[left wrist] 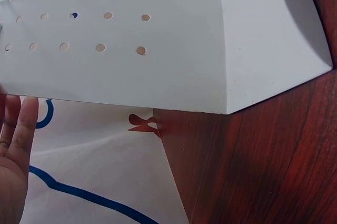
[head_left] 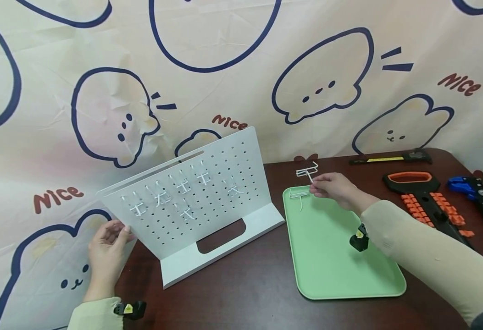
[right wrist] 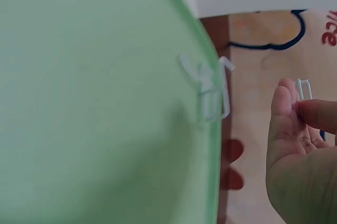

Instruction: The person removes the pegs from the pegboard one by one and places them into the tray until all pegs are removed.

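A white pegboard (head_left: pixel 224 201) stands tilted on the table, several white wire hooks (head_left: pixel 185 185) hanging on its perforated face. My left hand (head_left: pixel 107 252) holds the board's left edge between thumb and fingers; in the left wrist view the fingers (left wrist: pixel 21 129) meet that edge. Above the far end of a green tray (head_left: pixel 340 256), my right hand (head_left: pixel 336 190) pinches a white wire hook (head_left: pixel 307 171) by its stem. Another white hook (head_left: pixel 300 195) lies at the tray's far left corner, just below the held one. In the right wrist view, the palm partly hides the held hook (right wrist: pixel 304 88).
Right of the tray lie a black tool holder with orange pieces (head_left: pixel 435 206), a blue and black plier-like tool (head_left: pixel 480 195) and a black and yellow tool (head_left: pixel 390 158). A patterned cloth (head_left: pixel 241 91) hangs behind the dark wooden table (head_left: pixel 258 284).
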A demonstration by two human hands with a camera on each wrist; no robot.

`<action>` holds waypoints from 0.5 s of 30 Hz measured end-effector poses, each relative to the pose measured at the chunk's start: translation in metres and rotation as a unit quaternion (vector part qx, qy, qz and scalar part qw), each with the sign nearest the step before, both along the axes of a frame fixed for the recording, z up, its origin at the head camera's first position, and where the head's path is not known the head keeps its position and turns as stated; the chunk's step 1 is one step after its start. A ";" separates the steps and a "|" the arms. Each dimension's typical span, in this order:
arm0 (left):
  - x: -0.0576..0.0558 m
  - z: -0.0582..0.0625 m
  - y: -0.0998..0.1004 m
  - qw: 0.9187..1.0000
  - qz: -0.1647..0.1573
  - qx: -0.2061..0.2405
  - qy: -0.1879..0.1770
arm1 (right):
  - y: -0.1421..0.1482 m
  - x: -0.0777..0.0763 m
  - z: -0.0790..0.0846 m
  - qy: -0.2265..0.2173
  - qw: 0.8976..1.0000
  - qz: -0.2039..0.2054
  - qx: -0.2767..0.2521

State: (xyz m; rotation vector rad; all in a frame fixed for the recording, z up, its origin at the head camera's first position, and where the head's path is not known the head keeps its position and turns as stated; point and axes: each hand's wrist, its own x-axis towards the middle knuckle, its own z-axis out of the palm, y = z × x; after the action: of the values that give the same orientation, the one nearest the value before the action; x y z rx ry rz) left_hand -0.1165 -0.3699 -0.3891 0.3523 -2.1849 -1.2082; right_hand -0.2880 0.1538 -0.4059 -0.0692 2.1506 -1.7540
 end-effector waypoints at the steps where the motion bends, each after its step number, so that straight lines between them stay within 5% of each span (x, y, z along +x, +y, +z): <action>1: 0.000 0.000 0.000 1.000 0.000 0.001 0.000 | 0.003 0.000 -0.003 -0.001 1.000 0.000 0.001; 11: 0.001 0.001 0.001 1.000 0.009 0.001 -0.004 | 0.011 0.003 -0.013 -0.001 0.999 -0.025 -0.024; 15: 0.001 0.001 0.002 1.000 0.011 0.002 -0.004 | 0.009 0.001 -0.019 -0.037 0.994 -0.064 -0.077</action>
State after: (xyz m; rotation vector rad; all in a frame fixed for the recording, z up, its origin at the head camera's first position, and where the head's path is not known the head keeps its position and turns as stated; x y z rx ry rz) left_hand -0.1152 -0.3680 -0.3879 0.3819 -2.1796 -1.2022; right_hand -0.2867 0.1625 -0.4252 0.0968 2.0047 -1.9599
